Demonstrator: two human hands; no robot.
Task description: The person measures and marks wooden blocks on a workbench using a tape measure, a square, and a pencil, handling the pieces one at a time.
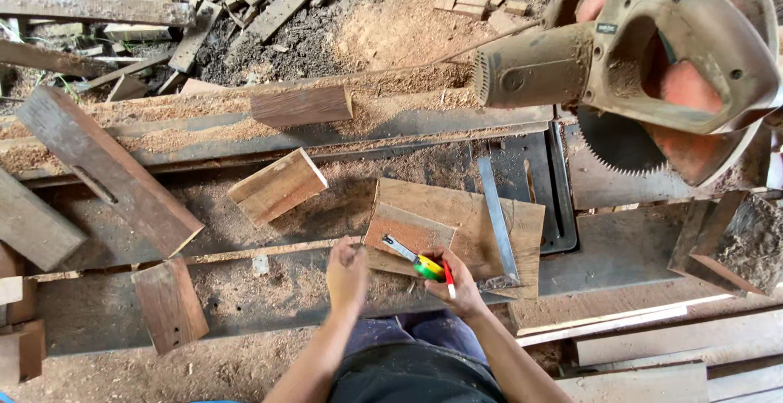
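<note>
My left hand [347, 272] rests on the near left edge of a small flat wood piece [408, 232], fingers curled with nothing seen in them. That piece lies on a wider board [457, 203]. My right hand [457, 285] grips a green-and-yellow tape measure [428, 267] with its short metal blade drawn out over the small piece, and a red pencil [449, 279] sticks out between the fingers. A metal square [497, 223] lies across the board just right of my right hand.
A dusty mitre saw [636, 52] with a toothed blade [624, 146] hangs over the bench at upper right. Loose wood blocks [277, 185] and planks [106, 166] lie on the sawdust-covered bench. Offcuts litter the ground beyond. Stacked planks [652, 346] sit at lower right.
</note>
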